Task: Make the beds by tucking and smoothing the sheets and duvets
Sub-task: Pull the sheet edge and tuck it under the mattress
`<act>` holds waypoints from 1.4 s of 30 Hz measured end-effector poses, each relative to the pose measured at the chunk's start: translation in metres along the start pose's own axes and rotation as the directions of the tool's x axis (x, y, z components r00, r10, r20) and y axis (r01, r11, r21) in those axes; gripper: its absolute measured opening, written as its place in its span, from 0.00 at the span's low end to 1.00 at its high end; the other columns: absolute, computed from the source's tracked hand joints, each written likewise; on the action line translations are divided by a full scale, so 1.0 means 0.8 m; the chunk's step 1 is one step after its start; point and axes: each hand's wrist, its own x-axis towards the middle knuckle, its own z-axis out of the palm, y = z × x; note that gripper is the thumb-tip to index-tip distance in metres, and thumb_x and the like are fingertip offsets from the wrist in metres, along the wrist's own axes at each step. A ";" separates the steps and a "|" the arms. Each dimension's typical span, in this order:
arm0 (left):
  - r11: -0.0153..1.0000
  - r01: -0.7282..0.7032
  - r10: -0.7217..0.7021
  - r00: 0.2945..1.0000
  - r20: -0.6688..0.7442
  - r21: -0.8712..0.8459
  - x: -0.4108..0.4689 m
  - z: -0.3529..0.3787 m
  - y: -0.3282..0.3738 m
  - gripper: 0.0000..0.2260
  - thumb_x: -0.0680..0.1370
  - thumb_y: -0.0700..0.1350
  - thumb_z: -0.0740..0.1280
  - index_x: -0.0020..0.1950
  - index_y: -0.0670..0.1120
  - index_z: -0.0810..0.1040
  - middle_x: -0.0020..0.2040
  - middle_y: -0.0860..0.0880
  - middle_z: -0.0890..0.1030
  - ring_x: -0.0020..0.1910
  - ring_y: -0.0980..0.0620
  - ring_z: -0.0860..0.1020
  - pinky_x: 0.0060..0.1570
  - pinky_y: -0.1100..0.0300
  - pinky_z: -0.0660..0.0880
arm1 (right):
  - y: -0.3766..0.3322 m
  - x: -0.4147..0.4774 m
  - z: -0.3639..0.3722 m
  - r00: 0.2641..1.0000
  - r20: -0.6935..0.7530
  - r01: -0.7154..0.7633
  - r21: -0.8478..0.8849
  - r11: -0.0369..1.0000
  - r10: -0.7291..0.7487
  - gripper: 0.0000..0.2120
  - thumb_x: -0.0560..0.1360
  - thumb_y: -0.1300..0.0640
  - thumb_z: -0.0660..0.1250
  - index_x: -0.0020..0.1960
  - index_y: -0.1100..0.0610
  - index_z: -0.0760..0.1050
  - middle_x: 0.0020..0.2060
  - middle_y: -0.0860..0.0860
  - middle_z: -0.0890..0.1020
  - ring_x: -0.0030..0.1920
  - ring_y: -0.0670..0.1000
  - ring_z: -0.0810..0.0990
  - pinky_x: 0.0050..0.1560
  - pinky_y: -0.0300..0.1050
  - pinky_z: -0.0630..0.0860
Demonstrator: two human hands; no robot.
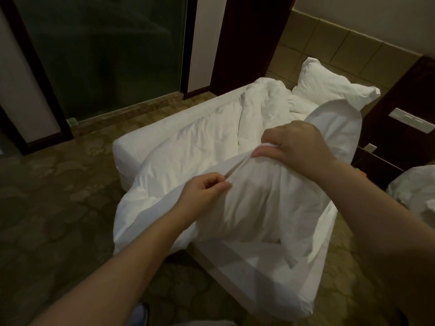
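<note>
- The right hand [297,147] grips a bunched ridge of the crumpled white duvet [254,212], fingers and thumb curled round it. The left hand [207,188] pinches a thin fold just below.
- The duvet is heaped over the foot end of the white-sheeted bed [131,149], raised between both hands, and its near corner hangs off the mattress.
- The left pinch holds little cloth. I judge a sharp shake could tear it free and drop that side.
- The overhanging corner could drag onto the patterned brown carpet [58,208].
- A hard flick towards the head could knock the plump white pillow [329,88] off.
- Gripping mid-fabric rather than corners may leave the duvet twisted.
</note>
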 end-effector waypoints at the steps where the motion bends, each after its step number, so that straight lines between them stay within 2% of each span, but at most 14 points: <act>1: 0.998 -0.021 0.025 0.997 -0.077 0.062 0.002 -0.001 -0.003 0.07 0.77 0.45 0.67 0.39 0.52 0.80 0.37 0.60 0.78 0.39 0.62 0.75 0.43 0.71 0.70 | 0.000 -0.001 0.001 1.000 0.004 -0.013 0.013 1.000 0.013 0.26 0.72 0.34 0.56 0.36 0.55 0.78 0.28 0.49 0.80 0.29 0.54 0.76 0.38 0.41 0.64; 3: 0.959 -0.093 0.142 0.975 -0.168 0.269 0.004 0.001 -0.014 0.04 0.77 0.45 0.67 0.46 0.49 0.82 0.43 0.58 0.78 0.43 0.60 0.74 0.46 0.71 0.70 | 0.001 -0.003 0.002 1.000 -0.008 -0.021 0.017 1.000 0.021 0.25 0.72 0.34 0.57 0.36 0.54 0.78 0.29 0.49 0.80 0.29 0.54 0.76 0.38 0.41 0.64; 6: 0.852 -0.201 0.333 0.920 -0.206 0.483 0.001 0.008 -0.034 0.07 0.77 0.43 0.67 0.51 0.43 0.82 0.49 0.51 0.76 0.47 0.54 0.73 0.51 0.62 0.72 | 0.001 -0.004 0.000 1.000 -0.004 -0.015 0.010 1.000 0.015 0.25 0.72 0.35 0.57 0.36 0.54 0.77 0.29 0.49 0.80 0.29 0.54 0.76 0.39 0.41 0.64; 10: 0.793 -0.264 0.434 0.877 -0.205 0.550 0.001 0.010 -0.041 0.08 0.77 0.43 0.64 0.47 0.42 0.82 0.45 0.46 0.81 0.43 0.48 0.77 0.47 0.55 0.77 | 0.001 -0.005 -0.002 1.000 -0.015 0.007 -0.001 1.000 -0.007 0.24 0.72 0.35 0.58 0.35 0.55 0.77 0.28 0.49 0.80 0.28 0.54 0.76 0.39 0.41 0.63; 16: 0.764 -0.278 0.421 0.899 -0.123 0.583 0.006 0.009 -0.042 0.08 0.78 0.44 0.63 0.46 0.42 0.81 0.44 0.45 0.81 0.41 0.48 0.78 0.46 0.54 0.78 | 0.005 -0.008 -0.005 0.999 -0.027 0.031 -0.036 0.999 -0.032 0.24 0.73 0.36 0.58 0.35 0.55 0.77 0.27 0.49 0.79 0.27 0.53 0.76 0.37 0.41 0.63; 19: 0.809 -0.257 0.401 0.899 -0.177 0.528 0.006 0.011 -0.037 0.06 0.79 0.40 0.63 0.46 0.42 0.79 0.43 0.47 0.80 0.40 0.52 0.75 0.45 0.60 0.75 | 0.013 -0.013 -0.007 1.000 -0.006 -0.029 -0.048 0.998 0.029 0.26 0.72 0.34 0.56 0.36 0.55 0.77 0.28 0.51 0.79 0.30 0.56 0.76 0.37 0.42 0.64; 23: 0.947 -0.076 0.179 0.932 -0.314 0.313 0.009 0.015 -0.017 0.06 0.81 0.42 0.59 0.45 0.45 0.72 0.39 0.54 0.74 0.39 0.57 0.73 0.41 0.70 0.70 | 0.010 -0.016 -0.004 0.999 -0.017 -0.049 -0.162 0.986 0.047 0.24 0.73 0.37 0.57 0.35 0.56 0.77 0.28 0.52 0.79 0.31 0.56 0.77 0.39 0.45 0.64; 27: 0.987 -0.015 0.066 0.943 -0.326 0.158 0.015 0.013 -0.005 0.06 0.81 0.42 0.60 0.44 0.49 0.68 0.39 0.56 0.73 0.39 0.57 0.73 0.38 0.72 0.69 | -0.024 -0.015 0.014 0.990 -0.116 -0.118 -0.388 0.914 0.079 0.08 0.69 0.51 0.72 0.38 0.55 0.79 0.33 0.52 0.79 0.38 0.57 0.79 0.51 0.49 0.61; 29: 0.992 -0.038 0.075 0.947 -0.311 0.123 0.019 0.010 -0.002 0.09 0.80 0.41 0.62 0.42 0.52 0.67 0.39 0.55 0.73 0.39 0.57 0.73 0.37 0.73 0.69 | -0.054 -0.018 0.030 0.990 -0.099 -0.133 -0.423 0.896 0.100 0.08 0.66 0.54 0.76 0.43 0.53 0.80 0.38 0.51 0.80 0.44 0.56 0.79 0.60 0.53 0.61; 31: 0.993 -0.083 0.103 0.953 -0.283 0.082 0.025 0.007 0.005 0.10 0.79 0.41 0.63 0.41 0.52 0.67 0.39 0.54 0.74 0.38 0.57 0.74 0.36 0.73 0.71 | -0.083 -0.021 0.052 0.998 -0.062 -0.036 -0.392 0.919 0.012 0.11 0.67 0.54 0.74 0.49 0.53 0.80 0.44 0.52 0.81 0.47 0.55 0.79 0.63 0.54 0.66; 33: 0.991 -0.129 0.135 0.960 -0.247 0.038 0.033 0.001 0.012 0.10 0.79 0.40 0.62 0.42 0.53 0.68 0.40 0.53 0.75 0.38 0.57 0.74 0.37 0.74 0.73 | -0.105 -0.021 0.073 0.996 -0.068 0.047 -0.237 0.970 -0.065 0.10 0.74 0.55 0.64 0.52 0.57 0.79 0.44 0.53 0.81 0.45 0.55 0.79 0.61 0.50 0.68; 35: 0.986 -0.164 0.162 0.961 -0.224 0.006 0.043 -0.008 0.019 0.10 0.79 0.38 0.63 0.43 0.53 0.68 0.40 0.52 0.76 0.39 0.56 0.75 0.40 0.69 0.75 | -0.106 -0.012 0.082 0.992 -0.129 0.000 -0.100 0.995 -0.013 0.14 0.77 0.54 0.57 0.49 0.58 0.79 0.39 0.53 0.80 0.39 0.54 0.77 0.49 0.44 0.67; 38: 0.982 -0.191 0.186 0.965 -0.186 -0.009 0.057 -0.024 0.030 0.10 0.78 0.39 0.65 0.43 0.52 0.68 0.39 0.51 0.77 0.38 0.58 0.76 0.40 0.71 0.75 | -0.087 0.010 0.084 0.990 -0.135 -0.068 -0.147 0.987 0.048 0.17 0.77 0.47 0.54 0.41 0.55 0.76 0.33 0.50 0.77 0.33 0.51 0.73 0.36 0.43 0.66; 42: 0.973 -0.230 0.228 0.959 -0.169 0.011 0.072 -0.032 0.029 0.10 0.77 0.39 0.66 0.43 0.53 0.69 0.40 0.51 0.77 0.39 0.56 0.77 0.41 0.70 0.76 | -0.061 0.035 0.087 0.989 -0.122 0.071 -0.107 0.992 -0.084 0.20 0.76 0.44 0.54 0.34 0.56 0.72 0.27 0.50 0.74 0.27 0.51 0.72 0.32 0.40 0.64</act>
